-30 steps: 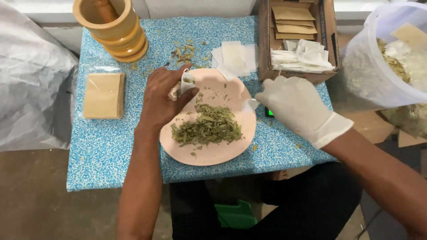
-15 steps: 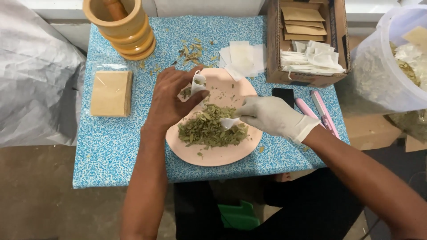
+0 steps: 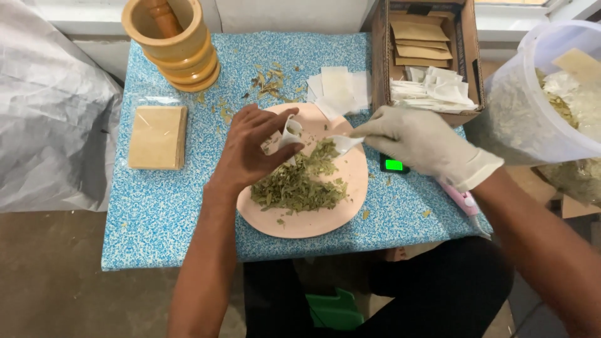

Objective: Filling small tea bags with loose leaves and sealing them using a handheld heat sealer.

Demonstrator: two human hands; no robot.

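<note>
1. Head view, hands: Left hand (image 3: 247,150) bare, pinched around a small white sachet (image 3: 289,133), mouth held open and tilted toward the other hand, above the far edge of the plate (image 3: 350,188). Right hand (image 3: 410,139) gloved in white, closed on a small white scoop (image 3: 341,144), tip aimed at the sachet mouth.

2. Head view, the change: Half a second before, dipped the scoop into the herbs (image 3: 297,184) at mid-plate; now lifted clear and carried up to just beside the sachet. Bowl of the scoop too small to tell whether loaded. Shifted the left hand only slightly, sachet still upright in the fingers. Judged a fill in progress: leaf taken from the heap and brought to the opening, not yet tipped in.

3. Head view, newly shown: Uncovered a dark scale (image 3: 394,165) with a lit green display, just beside the plate's right edge and under the gloved wrist; pink tool (image 3: 464,203) partly hidden by the forearm.

4. Head view, surroundings: Wooden mortar (image 3: 172,44) at the table's far left corner, tan packets (image 3: 156,136) wrapped in clear film to the left, loose white sachets (image 3: 338,86) beyond the plate, cardboard box (image 3: 466,56) of brown envelopes and white sachets behind the gloved hand, clear tub (image 3: 538,100) at far right. Loose flakes scattered on the blue cloth (image 3: 163,219).
</note>
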